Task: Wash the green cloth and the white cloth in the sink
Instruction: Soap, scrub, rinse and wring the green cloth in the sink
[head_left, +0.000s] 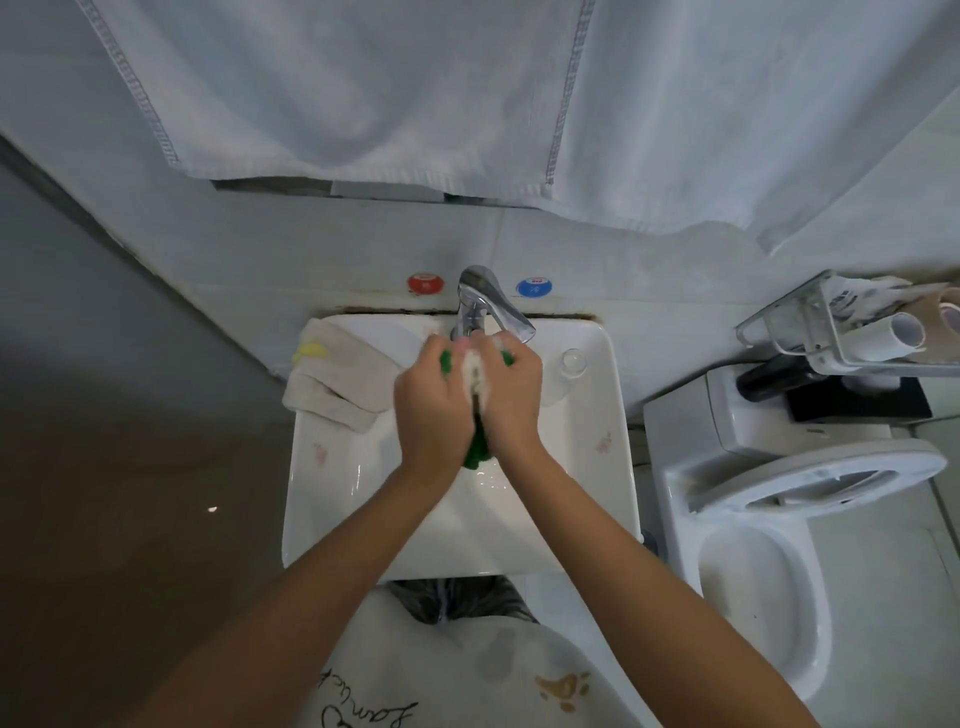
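Over the white sink (332, 499), directly below the chrome faucet (485, 301), the left hand (434, 400) and right hand (511, 395) are pressed together, both gripping the bunched, soapy green cloth (477, 451). The folded white cloth (340, 371) lies on the sink's rear left corner. A clear glass (573, 360) stands near the rear right corner.

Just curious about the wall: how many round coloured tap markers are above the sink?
2: a round red marker left of the chrome faucet, and a round blue marker right of it. The faucet could hide others.
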